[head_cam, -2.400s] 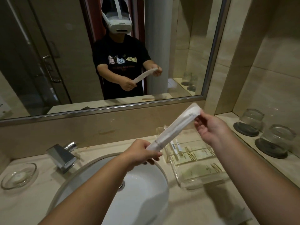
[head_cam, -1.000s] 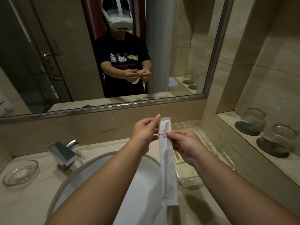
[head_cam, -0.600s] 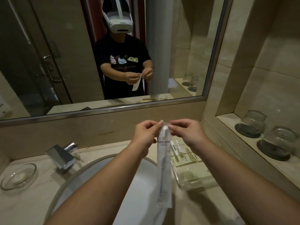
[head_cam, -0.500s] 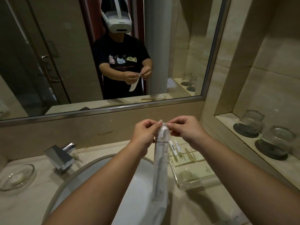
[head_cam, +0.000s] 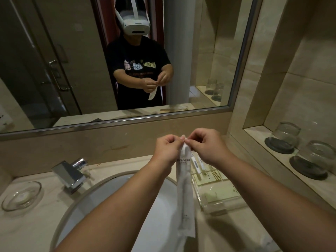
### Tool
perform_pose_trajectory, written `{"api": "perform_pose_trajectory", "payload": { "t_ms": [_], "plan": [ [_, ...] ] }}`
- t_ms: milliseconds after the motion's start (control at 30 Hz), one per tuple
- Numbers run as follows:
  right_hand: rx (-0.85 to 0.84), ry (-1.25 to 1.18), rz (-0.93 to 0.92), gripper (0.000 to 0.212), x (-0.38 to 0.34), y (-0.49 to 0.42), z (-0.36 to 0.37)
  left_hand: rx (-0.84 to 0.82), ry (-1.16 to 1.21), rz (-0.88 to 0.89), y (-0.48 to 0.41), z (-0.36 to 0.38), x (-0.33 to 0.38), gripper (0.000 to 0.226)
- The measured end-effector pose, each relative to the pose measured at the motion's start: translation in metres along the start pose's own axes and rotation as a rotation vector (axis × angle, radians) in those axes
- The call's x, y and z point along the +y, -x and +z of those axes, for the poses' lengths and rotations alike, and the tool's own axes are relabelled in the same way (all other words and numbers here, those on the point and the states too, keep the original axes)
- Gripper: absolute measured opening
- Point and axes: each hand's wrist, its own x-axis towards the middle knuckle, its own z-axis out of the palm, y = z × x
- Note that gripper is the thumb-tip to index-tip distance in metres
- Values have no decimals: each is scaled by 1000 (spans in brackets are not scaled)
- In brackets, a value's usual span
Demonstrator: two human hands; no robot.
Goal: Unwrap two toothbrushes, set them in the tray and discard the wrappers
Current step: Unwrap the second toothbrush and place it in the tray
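Evidently the left hand (head_cam: 166, 151) and right hand (head_cam: 207, 148) pinch the wrapper (head_cam: 184, 188) at its top edge, likely to tear it. It dangles near the tray (head_cam: 218, 204).

The left grip (head_cam: 166, 151) and right grip (head_cam: 207, 148) pinch the top of the wrapper (head_cam: 184, 188) over the right rim of the sink (head_cam: 109, 188). The hanging wrapper and the right forearm screen the tray (head_cam: 216, 206); a gap between them leaves it open from above. The faucet (head_cam: 70, 176) stands behind the basin on the left, a glass dish (head_cam: 21, 196) farther left, with bare worktop (head_cam: 47, 211) between dish and sink. Two glasses (head_cam: 285, 137) on dark coasters occupy the shelf (head_cam: 258, 133) on the right
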Motion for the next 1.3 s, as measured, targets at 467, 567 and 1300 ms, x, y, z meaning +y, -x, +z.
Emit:
{"api": "perform_pose_trajectory", "payload": {
  "t_ms": [467, 567, 1300],
  "plan": [
    [363, 477, -637, 22, 12, 19, 12, 110, 230, -180, 2, 15, 12, 27],
    [329, 397, -525, 15, 13, 19, 14, 104, 171, -150, 0, 16, 10, 28],
    [131, 621, -734, 18, -9, 19, -1, 86, -77, -90, -4, 6, 0, 37]
  ]
}}
